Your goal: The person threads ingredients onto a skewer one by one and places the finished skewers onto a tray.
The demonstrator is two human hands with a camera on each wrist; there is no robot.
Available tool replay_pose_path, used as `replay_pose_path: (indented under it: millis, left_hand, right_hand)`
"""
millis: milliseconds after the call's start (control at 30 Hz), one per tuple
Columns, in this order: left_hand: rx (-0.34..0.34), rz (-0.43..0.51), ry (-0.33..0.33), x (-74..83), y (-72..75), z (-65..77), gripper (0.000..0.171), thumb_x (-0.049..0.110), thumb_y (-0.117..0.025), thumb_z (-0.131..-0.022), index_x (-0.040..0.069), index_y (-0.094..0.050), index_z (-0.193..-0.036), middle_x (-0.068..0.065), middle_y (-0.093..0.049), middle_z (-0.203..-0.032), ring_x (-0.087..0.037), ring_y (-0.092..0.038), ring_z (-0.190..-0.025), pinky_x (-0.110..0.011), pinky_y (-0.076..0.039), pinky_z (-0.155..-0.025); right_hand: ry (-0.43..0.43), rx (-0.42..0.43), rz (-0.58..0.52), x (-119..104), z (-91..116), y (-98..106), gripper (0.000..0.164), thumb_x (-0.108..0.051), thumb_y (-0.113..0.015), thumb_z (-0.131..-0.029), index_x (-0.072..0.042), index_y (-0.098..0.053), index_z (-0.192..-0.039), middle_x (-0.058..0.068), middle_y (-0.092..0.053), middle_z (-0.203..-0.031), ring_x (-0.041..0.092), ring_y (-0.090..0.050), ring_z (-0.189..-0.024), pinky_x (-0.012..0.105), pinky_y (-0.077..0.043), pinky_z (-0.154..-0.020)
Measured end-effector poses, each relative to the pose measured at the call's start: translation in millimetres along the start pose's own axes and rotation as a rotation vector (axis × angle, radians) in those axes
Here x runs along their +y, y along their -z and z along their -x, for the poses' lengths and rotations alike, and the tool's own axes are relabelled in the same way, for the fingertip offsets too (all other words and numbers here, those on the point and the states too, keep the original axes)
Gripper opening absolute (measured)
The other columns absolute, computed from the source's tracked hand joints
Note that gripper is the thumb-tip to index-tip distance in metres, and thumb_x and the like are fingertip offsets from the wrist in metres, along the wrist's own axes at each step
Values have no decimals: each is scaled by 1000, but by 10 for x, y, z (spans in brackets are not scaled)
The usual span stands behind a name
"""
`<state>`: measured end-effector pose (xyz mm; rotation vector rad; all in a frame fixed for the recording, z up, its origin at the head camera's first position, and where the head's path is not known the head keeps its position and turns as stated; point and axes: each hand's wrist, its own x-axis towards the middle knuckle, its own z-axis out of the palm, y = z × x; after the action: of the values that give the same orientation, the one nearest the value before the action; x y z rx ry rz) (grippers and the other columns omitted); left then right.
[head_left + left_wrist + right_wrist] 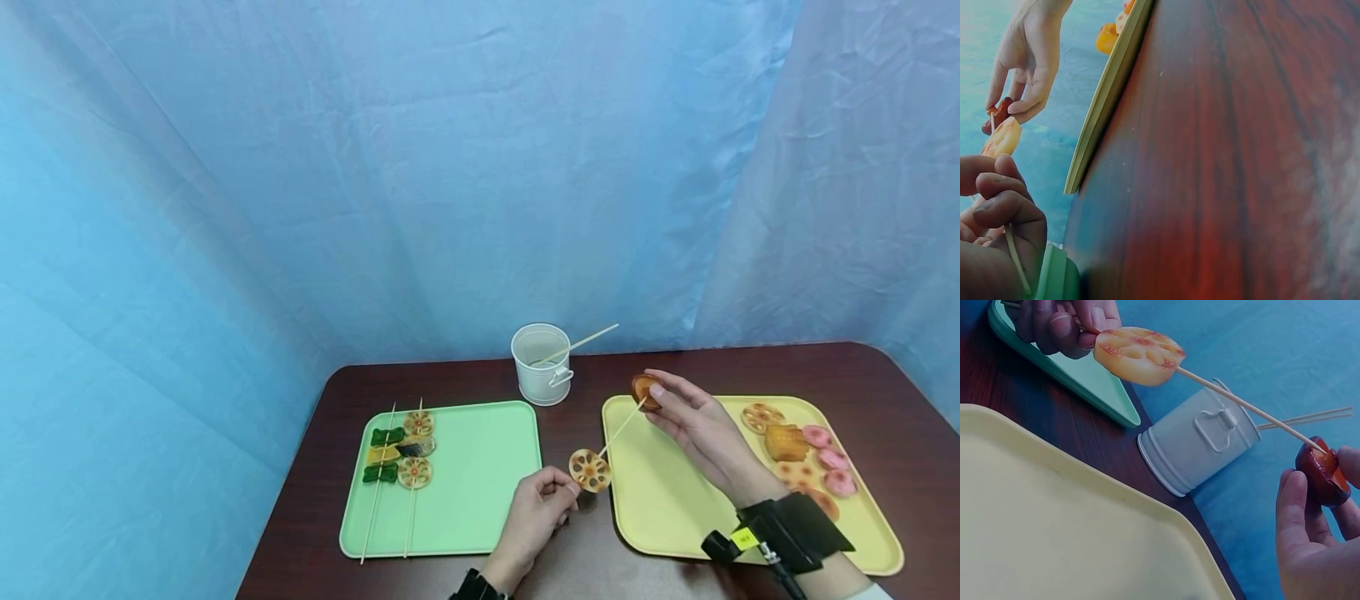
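My left hand (532, 512) grips a thin wooden skewer (1229, 395) just below a lotus root slice (1138, 356) threaded on it. The skewer slants up to the right between the two trays. At its far end my right hand (705, 433) pinches a glossy brown, round food piece (1319, 478) with an orange face, like a mushroom cap. The skewer's tip meets that orange face in the right wrist view. A stretch of bare stick lies between slice and brown piece. The lower stick passes through my left fist and shows below it in the left wrist view.
A green tray (480, 475) at left bears two loaded skewers, one with green and yellow pieces (383, 454). On the yellow tray (660, 500) at right lie a lotus slice (762, 417), pink pieces (838, 482) and others. Behind stands a white bucket (543, 383) holding sticks (588, 338).
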<state>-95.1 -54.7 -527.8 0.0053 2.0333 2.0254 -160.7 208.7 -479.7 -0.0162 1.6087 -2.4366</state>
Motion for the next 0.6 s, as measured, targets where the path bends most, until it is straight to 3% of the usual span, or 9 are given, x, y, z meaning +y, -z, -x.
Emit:
replay_pose_path:
  millis: [233, 600]
  left_hand:
    - [7, 1, 8, -13, -16, 0, 17, 11, -68, -95, -5, -67, -91, 3, -61, -67, -7, -45, -55, -20, -39, -50]
    - [18, 11, -10, 7, -46, -4, 15, 9, -66, -95, -4, -66, -90, 2, -60, -67, -8, -45, -54, -20, -38, -50]
  right_hand:
    - [23, -12, 17, 33, -6, 2, 45, -16, -59, -107, -15, -48, -151, -1, -55, -133, 11, -64, -113, 27, -54, -96]
    - [63, -28, 116, 81, -19, -30, 45, -16, -61, -106, -10, -51, -149, 0, -58, -132, 12, -65, -112, 29, -55, -94]
